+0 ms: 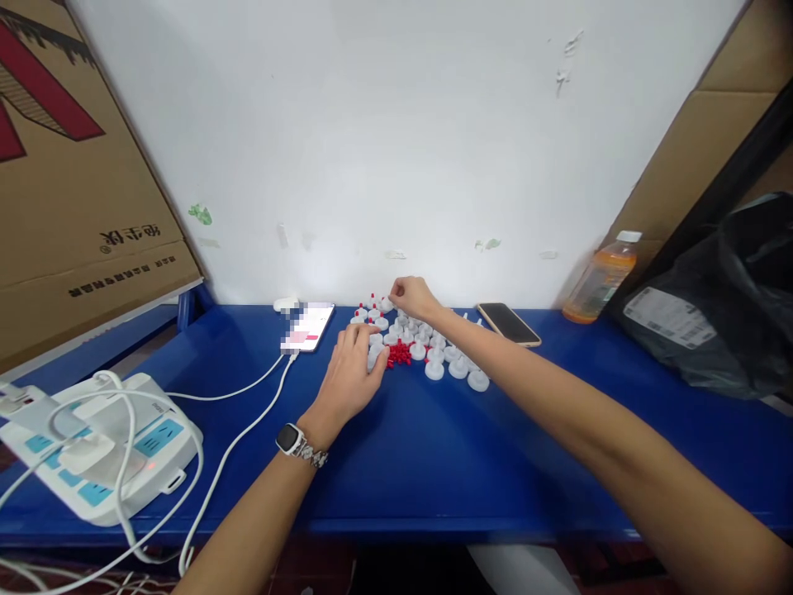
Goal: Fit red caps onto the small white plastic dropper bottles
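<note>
Several small white round caps (434, 351) lie grouped on the blue table (434, 446), some topped with red tips. A little heap of red pieces (400, 354) sits among them. My left hand (350, 372), with a watch on the wrist, rests fingers curled over the caps at the left edge of the group, beside the red heap. My right hand (412, 297) reaches to the far side of the group, its fingertips pinched over a cap near the wall; what is in the pinch is too small to name.
A lit phone (306, 326) on a white cable lies left of the caps, a dark phone (508, 323) to their right. A white power strip (99, 446) with plugs sits at front left. An orange drink bottle (600, 281), black bag (724, 306) and cardboard (80, 182) line the sides.
</note>
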`<state>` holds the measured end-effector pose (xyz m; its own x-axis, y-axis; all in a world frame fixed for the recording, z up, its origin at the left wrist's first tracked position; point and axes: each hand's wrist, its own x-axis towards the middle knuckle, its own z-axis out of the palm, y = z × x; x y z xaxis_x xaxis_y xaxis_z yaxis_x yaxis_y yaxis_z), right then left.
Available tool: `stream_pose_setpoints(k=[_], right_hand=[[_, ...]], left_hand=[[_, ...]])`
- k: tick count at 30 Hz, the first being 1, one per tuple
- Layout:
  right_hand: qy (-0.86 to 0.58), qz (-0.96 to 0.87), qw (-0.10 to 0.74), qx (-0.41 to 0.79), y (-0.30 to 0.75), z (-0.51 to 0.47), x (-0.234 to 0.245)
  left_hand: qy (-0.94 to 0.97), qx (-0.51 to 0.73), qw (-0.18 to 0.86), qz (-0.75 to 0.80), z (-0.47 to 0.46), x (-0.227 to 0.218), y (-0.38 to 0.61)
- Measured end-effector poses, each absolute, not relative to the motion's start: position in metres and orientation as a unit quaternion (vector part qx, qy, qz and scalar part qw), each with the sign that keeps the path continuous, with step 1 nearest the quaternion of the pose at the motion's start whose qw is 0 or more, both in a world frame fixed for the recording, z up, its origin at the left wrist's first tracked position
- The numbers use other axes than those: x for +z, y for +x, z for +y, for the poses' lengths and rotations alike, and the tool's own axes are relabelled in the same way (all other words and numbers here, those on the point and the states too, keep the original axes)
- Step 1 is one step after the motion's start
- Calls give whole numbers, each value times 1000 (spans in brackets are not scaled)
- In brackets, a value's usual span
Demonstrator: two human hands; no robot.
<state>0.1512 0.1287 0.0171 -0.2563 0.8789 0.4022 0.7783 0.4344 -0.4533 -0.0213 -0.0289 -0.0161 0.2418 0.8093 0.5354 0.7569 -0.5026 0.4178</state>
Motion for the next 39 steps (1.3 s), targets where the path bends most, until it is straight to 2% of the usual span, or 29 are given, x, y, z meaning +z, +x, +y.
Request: stream_pose_setpoints(k=[6, 17, 21, 26, 30, 32, 35, 39], right_hand=[[-519, -814, 248, 83, 149, 139, 8], [-539, -813, 205, 75, 172, 107, 14], [-532, -806, 243, 91, 176, 96, 21], [-456, -773, 402, 182, 186, 46, 34], [-396, -768, 411, 289, 188, 0, 24], [-395, -763, 417, 299, 188, -14, 14], [-426, -787, 406, 187, 191, -21, 1], [-456, -842, 288, -18, 192, -22, -7]], left_hand=[[788, 351, 33, 504, -29, -15, -18], [793, 351, 27, 497, -29, -16, -17], [791, 353, 32, 499, -30, -15, -19], [799, 372, 20, 472, -33, -10, -17], [822, 341, 10, 457, -36, -10, -11], [830, 307, 10, 465, -37, -12, -10], [836, 286, 7, 469, -36, -15, -11], [838, 281, -2, 467, -35, -15, -11]])
